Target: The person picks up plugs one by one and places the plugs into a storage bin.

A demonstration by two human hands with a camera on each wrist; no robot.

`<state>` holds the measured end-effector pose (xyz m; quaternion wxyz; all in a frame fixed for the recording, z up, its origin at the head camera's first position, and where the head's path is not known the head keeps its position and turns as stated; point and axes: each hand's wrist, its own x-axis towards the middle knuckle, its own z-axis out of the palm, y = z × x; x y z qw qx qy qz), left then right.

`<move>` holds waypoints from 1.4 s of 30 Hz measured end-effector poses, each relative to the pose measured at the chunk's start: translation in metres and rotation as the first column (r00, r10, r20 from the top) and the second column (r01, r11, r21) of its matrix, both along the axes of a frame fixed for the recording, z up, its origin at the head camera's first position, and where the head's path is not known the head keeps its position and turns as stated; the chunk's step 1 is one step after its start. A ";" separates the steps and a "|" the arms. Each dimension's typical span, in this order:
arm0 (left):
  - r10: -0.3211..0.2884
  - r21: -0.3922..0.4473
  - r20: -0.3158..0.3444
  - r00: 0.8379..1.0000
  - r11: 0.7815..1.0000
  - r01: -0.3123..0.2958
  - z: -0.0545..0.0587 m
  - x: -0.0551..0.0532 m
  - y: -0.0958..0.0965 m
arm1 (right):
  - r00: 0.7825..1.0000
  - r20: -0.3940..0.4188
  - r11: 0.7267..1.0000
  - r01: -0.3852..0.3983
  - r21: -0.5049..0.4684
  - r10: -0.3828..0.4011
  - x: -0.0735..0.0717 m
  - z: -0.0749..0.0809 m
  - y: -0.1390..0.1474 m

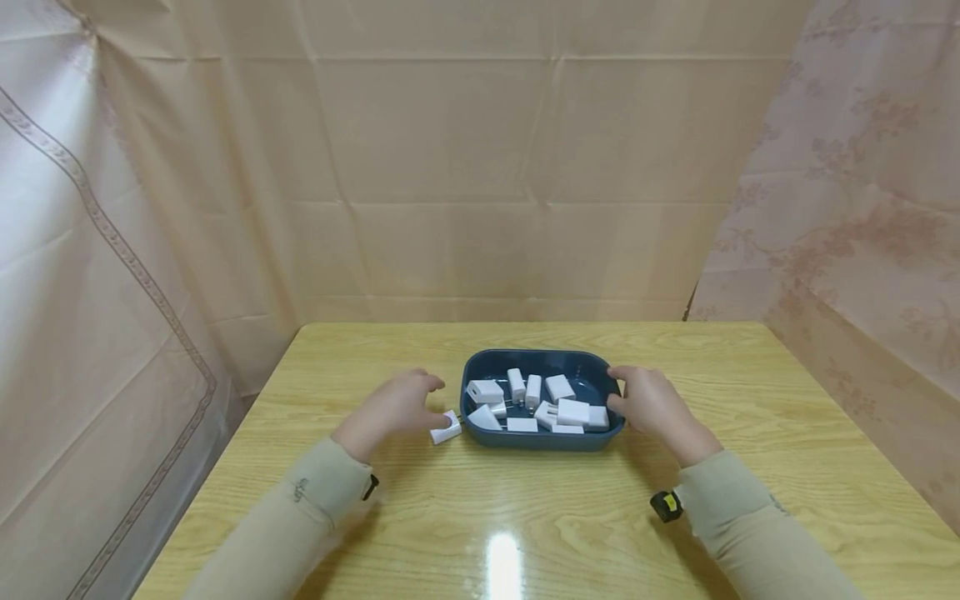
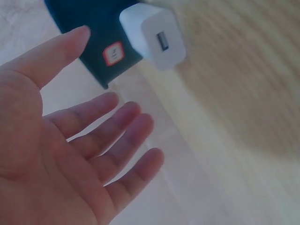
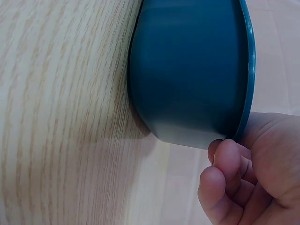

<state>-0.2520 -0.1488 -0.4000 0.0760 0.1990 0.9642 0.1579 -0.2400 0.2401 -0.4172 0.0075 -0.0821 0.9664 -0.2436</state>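
Observation:
A dark blue oval-ended plastic bin (image 1: 517, 442) holds several white USB charger plugs (image 1: 573, 412) lying in a loose jumble. My right hand (image 1: 654, 406) pinches its right end at the rim, thumb and curled fingers on the wall in the right wrist view. Outside the left end is a single white charger plug (image 1: 446, 431), its prongs toward the bin. Over that plug is my left hand (image 1: 396, 406), the thumb overlapping it in the head view. In the left wrist view the fingers are spread, and the plug's USB port faces the camera beyond them.
The bin stands on a wood-grain table (image 1: 420, 533) around its middle. A small red-edged label (image 2: 113, 54) is stuck on the bin's outer wall. Beige cloth (image 1: 480, 183) hangs behind the table, with patterned cloth (image 1: 862, 208) on the right. Dark wrist straps show at both sleeves.

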 end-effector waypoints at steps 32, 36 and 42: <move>0.046 -0.059 0.076 0.996 0.997 -0.041 -0.022 0.003 0.019 | 0.999 0.033 1.000 0.023 -0.017 -0.022 0.001 0.001 -0.002; 0.054 -0.062 0.081 0.995 0.997 -0.049 -0.022 0.003 0.019 | 0.999 0.035 1.000 0.022 -0.020 -0.021 0.001 0.001 -0.001; 0.062 -0.064 0.082 0.995 0.996 -0.057 -0.022 0.003 0.018 | 1.000 0.026 1.000 0.011 -0.023 -0.011 0.001 0.001 -0.001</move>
